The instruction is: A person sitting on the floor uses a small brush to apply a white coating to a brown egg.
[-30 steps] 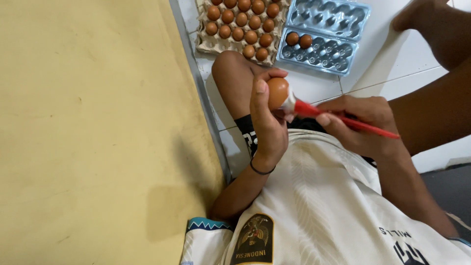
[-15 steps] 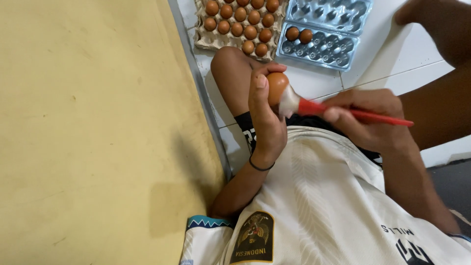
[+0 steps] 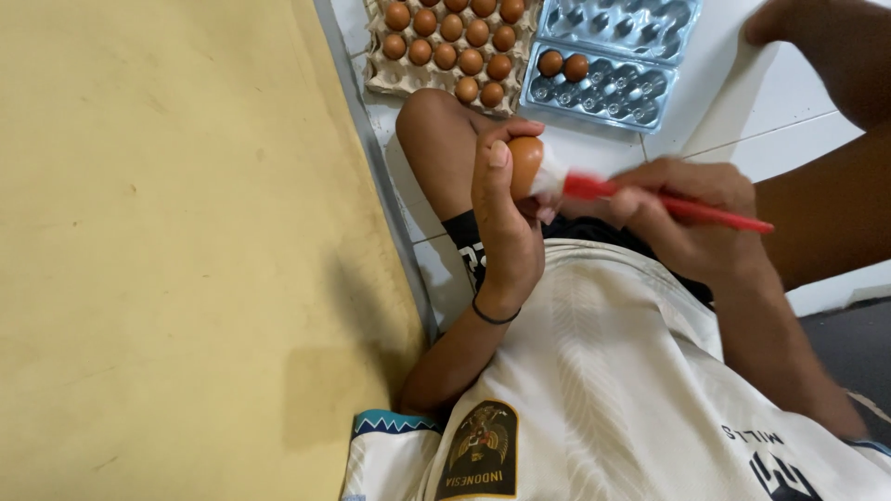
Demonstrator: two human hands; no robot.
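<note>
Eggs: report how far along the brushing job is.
Done, apparently: two brown eggs sit in the clear plastic tray. In hand: the left hand holds one egg while the right hand puts a red-handled brush to it. Left: most tray pockets are unfilled, and the cardboard tray holds many eggs.

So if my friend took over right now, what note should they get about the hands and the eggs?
Left hand holds a brown egg upright at the fingertips.
Right hand grips a red brush; its white bristles touch the egg.
Cardboard tray on the floor is nearly full of brown eggs.
Clear plastic tray holds two eggs; its other cups are empty.
Done: two eggs in the plastic tray. Left: this egg, plus the cardboard tray's.
</note>
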